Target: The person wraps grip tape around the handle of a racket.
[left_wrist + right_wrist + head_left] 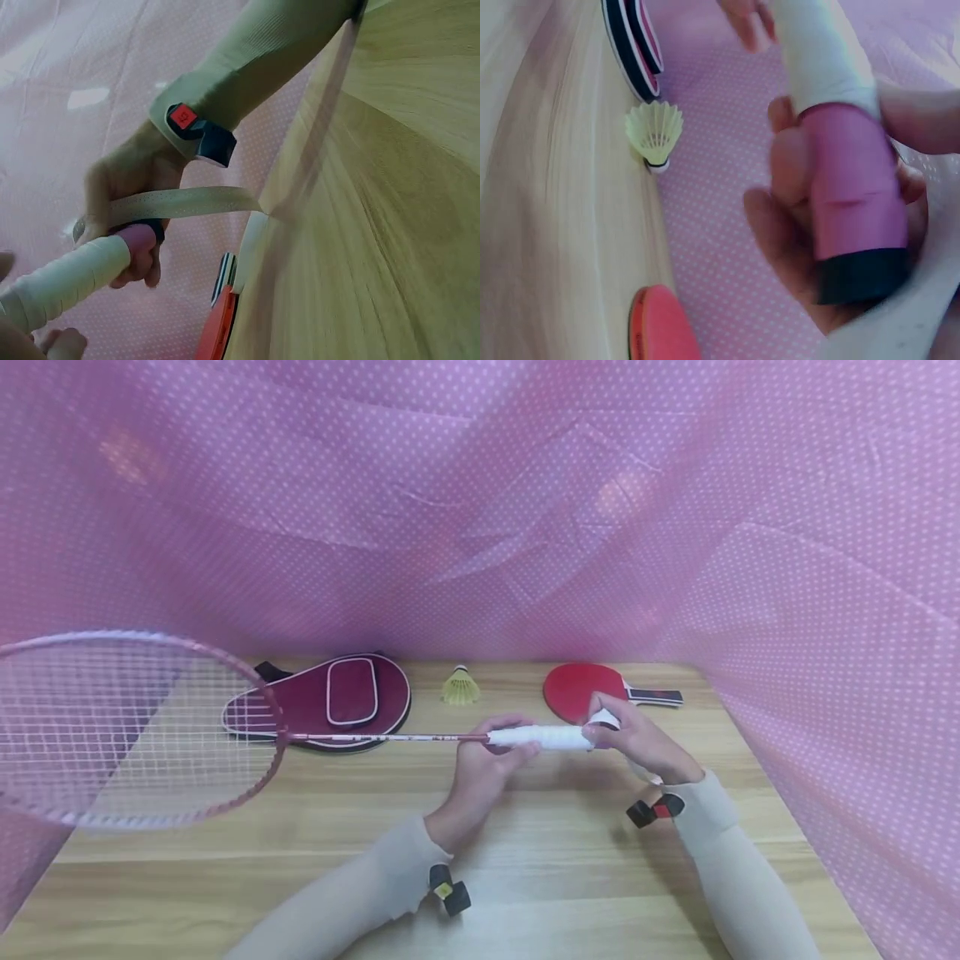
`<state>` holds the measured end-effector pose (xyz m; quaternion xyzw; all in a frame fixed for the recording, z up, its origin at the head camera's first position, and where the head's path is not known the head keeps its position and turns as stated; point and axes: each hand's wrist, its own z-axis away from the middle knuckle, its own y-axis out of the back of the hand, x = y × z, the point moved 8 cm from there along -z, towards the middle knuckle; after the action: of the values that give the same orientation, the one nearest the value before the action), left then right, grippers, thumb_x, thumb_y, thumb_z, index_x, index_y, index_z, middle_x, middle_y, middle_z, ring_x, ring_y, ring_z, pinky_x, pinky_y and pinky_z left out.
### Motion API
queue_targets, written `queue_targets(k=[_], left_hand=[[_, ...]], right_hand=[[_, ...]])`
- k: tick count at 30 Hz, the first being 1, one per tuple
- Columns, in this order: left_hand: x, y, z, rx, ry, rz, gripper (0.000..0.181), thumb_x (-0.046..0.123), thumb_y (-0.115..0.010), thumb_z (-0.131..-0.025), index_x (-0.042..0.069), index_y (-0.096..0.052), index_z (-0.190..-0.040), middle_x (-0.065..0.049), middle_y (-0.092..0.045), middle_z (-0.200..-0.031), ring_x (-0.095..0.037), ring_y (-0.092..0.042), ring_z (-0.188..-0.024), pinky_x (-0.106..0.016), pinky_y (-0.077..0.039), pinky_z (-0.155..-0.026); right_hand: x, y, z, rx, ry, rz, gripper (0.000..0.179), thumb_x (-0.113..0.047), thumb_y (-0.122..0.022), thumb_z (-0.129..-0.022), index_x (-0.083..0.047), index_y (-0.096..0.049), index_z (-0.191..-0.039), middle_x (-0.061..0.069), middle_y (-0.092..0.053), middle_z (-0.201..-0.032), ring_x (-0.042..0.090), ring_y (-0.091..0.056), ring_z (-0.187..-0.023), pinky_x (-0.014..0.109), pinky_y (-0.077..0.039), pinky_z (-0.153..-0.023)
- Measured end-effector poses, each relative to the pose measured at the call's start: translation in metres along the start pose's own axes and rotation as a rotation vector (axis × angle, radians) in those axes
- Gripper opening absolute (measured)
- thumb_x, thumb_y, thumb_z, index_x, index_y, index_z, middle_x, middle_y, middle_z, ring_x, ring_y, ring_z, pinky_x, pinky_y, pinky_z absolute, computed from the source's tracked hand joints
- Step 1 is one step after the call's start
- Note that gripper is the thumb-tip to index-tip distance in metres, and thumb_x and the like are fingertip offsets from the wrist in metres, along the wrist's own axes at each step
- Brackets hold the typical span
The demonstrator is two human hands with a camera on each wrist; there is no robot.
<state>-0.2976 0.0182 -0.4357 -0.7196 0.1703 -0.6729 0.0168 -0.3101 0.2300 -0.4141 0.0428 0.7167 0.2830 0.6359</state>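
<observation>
Over the middle of the pale wooden worktop (555, 877), a long pink-and-white badminton racket (322, 737) is held side to side, head toward the left edge. The left hand (483, 768) grips its white-wrapped handle (551, 737); the right hand (633, 739), nearer the handle's end, pinches a loose white tape strip (187, 202)

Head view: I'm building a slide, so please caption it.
Left hand holds a badminton racket; right hand pinches white tape at its handle, above a wooden table.
</observation>
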Motion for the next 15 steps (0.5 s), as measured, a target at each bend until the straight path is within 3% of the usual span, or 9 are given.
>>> queue_targets(k=[3, 7, 11, 15], left_hand=[[-0.0023, 0.0031, -0.0008, 0.041, 0.036, 0.023, 0.037, 0.006, -0.083, -0.081, 0.003, -0.072, -0.115, -0.013, -0.074, -0.113, -0.010, -0.069, -0.090, -0.022, -0.060, -0.078], [-0.0078, 0.0028, -0.0010, 0.040, 0.082, 0.088, 0.034, 0.005, -0.082, -0.082, -0.002, -0.072, -0.114, -0.010, -0.074, -0.106, -0.010, -0.073, -0.088, -0.030, -0.063, -0.082], [-0.0099, 0.0041, -0.0016, 0.046, 0.091, 0.088, 0.037, 0.005, -0.082, -0.082, -0.006, -0.070, -0.115, -0.012, -0.075, -0.105, -0.011, -0.075, -0.087, -0.033, -0.063, -0.084], [-0.0085, 0.0057, -0.0018, 0.050, 0.079, 0.039, 0.035, 0.008, -0.083, -0.082, -0.002, -0.072, -0.114, -0.013, -0.076, -0.105, -0.011, -0.075, -0.085, -0.031, -0.063, -0.083]], right_hand=[[-0.0069, -0.0007, -0.0009, 0.007, 0.044, 0.109, 0.023, -0.006, -0.076, -0.087, -0.010, -0.054, -0.092, 0.007, -0.064, -0.106, 0.027, -0.058, -0.099, 0.035, -0.049, -0.088], [-0.0098, -0.0021, -0.0033, -0.003, 0.108, 0.180, 0.031, 0.003, -0.082, -0.079, -0.010, -0.055, -0.088, 0.005, -0.066, -0.108, 0.027, -0.058, -0.104, 0.034, -0.048, -0.092], [-0.0081, -0.0011, -0.0037, 0.006, 0.093, 0.188, 0.031, 0.003, -0.082, -0.078, -0.011, -0.055, -0.087, 0.004, -0.067, -0.107, 0.027, -0.058, -0.104, 0.036, -0.048, -0.092], [-0.0072, 0.0019, -0.0011, 0.025, 0.059, 0.173, 0.030, -0.002, -0.084, -0.078, -0.013, -0.057, -0.087, 0.002, -0.069, -0.107, 0.026, -0.060, -0.105, 0.037, -0.049, -0.092]])
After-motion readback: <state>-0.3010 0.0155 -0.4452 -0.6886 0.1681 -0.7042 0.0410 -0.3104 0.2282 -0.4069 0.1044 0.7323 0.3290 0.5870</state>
